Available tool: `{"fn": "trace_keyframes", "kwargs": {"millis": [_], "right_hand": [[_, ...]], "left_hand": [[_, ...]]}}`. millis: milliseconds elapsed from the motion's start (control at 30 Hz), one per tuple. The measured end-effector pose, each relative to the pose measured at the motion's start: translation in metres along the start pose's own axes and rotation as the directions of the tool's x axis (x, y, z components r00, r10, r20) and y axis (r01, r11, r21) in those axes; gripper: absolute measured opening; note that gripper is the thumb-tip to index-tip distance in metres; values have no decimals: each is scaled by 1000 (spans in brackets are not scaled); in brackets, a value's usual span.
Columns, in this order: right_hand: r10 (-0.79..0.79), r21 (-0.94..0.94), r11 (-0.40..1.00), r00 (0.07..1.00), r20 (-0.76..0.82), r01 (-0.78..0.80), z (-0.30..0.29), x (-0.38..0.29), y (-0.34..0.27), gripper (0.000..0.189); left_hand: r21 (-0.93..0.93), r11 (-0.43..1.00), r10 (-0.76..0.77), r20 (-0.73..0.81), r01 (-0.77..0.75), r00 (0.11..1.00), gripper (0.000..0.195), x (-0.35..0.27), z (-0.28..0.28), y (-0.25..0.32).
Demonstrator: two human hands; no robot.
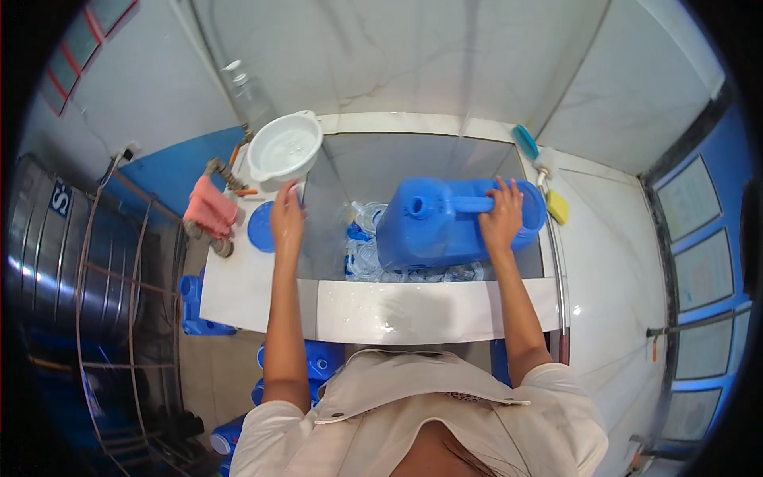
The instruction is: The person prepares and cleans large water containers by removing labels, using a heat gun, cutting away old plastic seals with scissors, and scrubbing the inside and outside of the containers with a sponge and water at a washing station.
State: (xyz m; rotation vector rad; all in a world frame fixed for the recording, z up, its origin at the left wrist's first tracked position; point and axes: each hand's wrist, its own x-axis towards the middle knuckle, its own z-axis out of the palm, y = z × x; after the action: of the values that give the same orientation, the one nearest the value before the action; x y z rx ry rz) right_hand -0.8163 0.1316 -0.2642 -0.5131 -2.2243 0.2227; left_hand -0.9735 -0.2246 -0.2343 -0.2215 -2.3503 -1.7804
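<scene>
A large blue plastic water jug [411, 232] lies on its side over a grey-walled sink basin [417, 152]. Its small spout faces up, and its wide round end points right. My right hand [502, 217] grips it at the end of the handle, with fingers spread over the body. Under the jug, clear plastic pieces [365, 259] and some blue ones fill the basin floor. At the basin's left edge is my left hand [288, 217], fingers partly curled; whether it holds anything is hidden. Just beside it, a round blue lid [260, 228] rests on the white ledge.
A white plastic basin [286, 146] holding water stands on the back left ledge, near a clear pump bottle [250, 98]. A pink cloth [210, 208] hangs over piping. A yellow sponge [558, 207] and teal brush [525, 142] sit right. More blue jugs [319, 361] are below.
</scene>
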Motion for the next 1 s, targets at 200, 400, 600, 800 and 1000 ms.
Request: {"fn": "trace_keyframes", "kwargs": {"millis": [200, 400, 600, 800, 1000], "right_hand": [[-53, -59, 996, 985, 162, 64, -8, -11, -6, 39], [-488, 244, 872, 793, 364, 425, 0, -40, -64, 40], [-534, 216, 845, 751, 388, 490, 6, -45, -81, 43], [-436, 174, 900, 838, 328, 400, 21, -45, -78, 44], [-478, 160, 878, 808, 345, 451, 31, -54, -110, 47]], "left_hand": [[-347, 811, -148, 656, 470, 740, 21, 44, 221, 93], [-104, 829, -387, 603, 550, 697, 14, 89, 379, 68], [-39, 770, -477, 627, 636, 616, 12, 93, 408, 67], [-120, 811, -304, 750, 573, 587, 21, 82, 392, 76], [141, 859, -355, 857, 492, 373, 19, 96, 358, 69]]}}
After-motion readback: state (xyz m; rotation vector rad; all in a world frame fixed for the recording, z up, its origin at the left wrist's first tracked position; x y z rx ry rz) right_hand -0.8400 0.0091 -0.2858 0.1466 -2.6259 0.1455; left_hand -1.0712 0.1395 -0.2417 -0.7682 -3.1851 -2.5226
